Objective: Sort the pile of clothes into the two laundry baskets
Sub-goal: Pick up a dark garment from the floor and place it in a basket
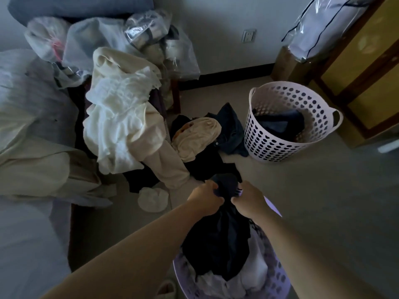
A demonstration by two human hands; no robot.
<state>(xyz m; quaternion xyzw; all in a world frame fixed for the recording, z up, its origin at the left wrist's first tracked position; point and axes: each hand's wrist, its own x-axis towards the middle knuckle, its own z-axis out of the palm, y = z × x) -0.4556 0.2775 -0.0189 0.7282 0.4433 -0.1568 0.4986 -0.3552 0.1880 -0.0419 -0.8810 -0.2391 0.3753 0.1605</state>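
My left hand (207, 198) and my right hand (248, 199) both grip the top of a dark garment (218, 238). It hangs down over a purple laundry basket (278, 275) right below me, which holds white clothes. A pink basket (282, 145) with heart-shaped holes stands on the floor to the right, with dark clothes inside. The pile of clothes (194, 143) lies on the floor between them: dark items, a beige piece, and white and cream garments (121, 126) draped off the bed edge.
A bed with pale bedding (32, 126) fills the left side. Clear plastic bags of clothes (86, 46) are stacked behind the pile. A wooden cabinet (362, 83) stands at the right, with a plastic-wrapped bundle on top. A small white item (153, 198) lies on the floor.
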